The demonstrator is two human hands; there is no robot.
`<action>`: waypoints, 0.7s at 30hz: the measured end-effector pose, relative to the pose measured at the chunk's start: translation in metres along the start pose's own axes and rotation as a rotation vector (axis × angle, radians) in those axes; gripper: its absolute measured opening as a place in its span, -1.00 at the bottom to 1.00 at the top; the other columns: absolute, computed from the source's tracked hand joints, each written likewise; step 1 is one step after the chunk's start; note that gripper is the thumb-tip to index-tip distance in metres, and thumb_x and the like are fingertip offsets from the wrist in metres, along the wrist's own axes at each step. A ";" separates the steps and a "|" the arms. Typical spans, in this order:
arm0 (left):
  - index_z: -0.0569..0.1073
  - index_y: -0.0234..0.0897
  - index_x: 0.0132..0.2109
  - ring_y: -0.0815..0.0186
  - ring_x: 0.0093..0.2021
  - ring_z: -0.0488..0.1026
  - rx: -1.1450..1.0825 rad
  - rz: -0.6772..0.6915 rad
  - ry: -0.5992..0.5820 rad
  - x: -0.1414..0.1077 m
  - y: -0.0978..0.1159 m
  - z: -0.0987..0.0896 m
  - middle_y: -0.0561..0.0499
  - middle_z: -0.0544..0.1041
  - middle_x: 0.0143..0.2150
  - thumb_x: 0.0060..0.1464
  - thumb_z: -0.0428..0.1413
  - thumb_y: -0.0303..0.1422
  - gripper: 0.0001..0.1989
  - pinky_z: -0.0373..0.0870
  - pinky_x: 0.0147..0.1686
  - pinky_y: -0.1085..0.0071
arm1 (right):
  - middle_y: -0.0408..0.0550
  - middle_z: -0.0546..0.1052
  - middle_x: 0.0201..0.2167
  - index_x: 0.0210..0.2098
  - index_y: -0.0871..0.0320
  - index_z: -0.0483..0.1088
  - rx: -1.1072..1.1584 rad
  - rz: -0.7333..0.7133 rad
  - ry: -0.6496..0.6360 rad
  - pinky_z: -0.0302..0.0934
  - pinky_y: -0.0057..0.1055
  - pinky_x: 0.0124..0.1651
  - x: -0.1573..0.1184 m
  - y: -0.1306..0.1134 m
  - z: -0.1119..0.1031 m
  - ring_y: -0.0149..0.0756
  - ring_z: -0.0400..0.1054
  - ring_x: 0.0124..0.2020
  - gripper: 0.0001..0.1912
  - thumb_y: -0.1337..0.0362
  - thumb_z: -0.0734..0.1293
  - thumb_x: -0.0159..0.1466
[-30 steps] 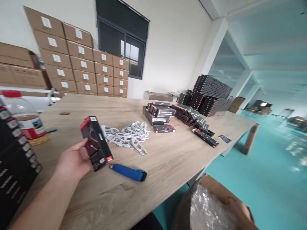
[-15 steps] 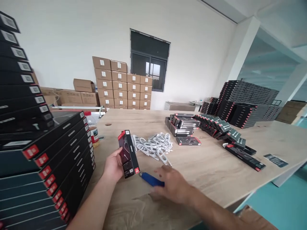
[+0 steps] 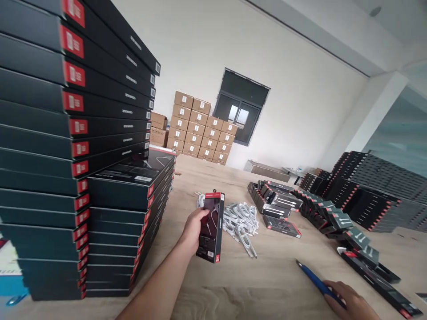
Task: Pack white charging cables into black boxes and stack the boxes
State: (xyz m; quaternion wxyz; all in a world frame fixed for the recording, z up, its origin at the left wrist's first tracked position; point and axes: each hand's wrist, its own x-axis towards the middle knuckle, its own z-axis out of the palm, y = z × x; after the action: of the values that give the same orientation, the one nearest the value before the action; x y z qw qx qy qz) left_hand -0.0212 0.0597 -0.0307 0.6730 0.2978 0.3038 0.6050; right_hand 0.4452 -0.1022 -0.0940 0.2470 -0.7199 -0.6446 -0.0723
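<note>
My left hand is closed around the edge of a slim black-and-red cable box, held upright above the table with its printed side toward me. A pile of white coiled cables lies just behind it, partly hidden by the box. At the lower right, my right hand has its fingers around the rear end of a blue tool that looks like a utility knife. Its narrow metal tip points up and left, close to the tabletop. The hand is partly cut off by the frame's bottom edge.
Tall stacks of black boxes crowd the left side. Small boxes and a leaning row of boxes cover the table on the right. More black stacks stand behind. Brown cartons line the wall.
My view has turned left, bringing the left stacks nearer. My right hand has moved away to the right with the blue utility knife. My left hand still holds the cable box, now straighter.
</note>
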 end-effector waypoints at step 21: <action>0.12 -0.17 0.40 -0.08 0.35 0.21 1.065 0.795 -0.078 -0.025 -0.005 0.014 -0.24 0.30 0.35 -0.12 0.38 -0.19 -0.01 0.13 0.31 -0.03 | 0.04 0.60 -0.06 0.04 0.08 0.46 0.893 -0.470 -0.083 0.30 -0.15 0.07 0.084 -0.331 0.103 -0.03 0.46 -0.04 -0.63 0.27 0.29 0.25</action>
State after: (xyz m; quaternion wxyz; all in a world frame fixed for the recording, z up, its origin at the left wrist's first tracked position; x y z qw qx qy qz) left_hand -0.0087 0.0340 -0.0245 0.1701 0.7005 0.4037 0.5635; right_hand 0.1176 0.0344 -0.0608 0.4820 -0.3816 -0.7666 0.1855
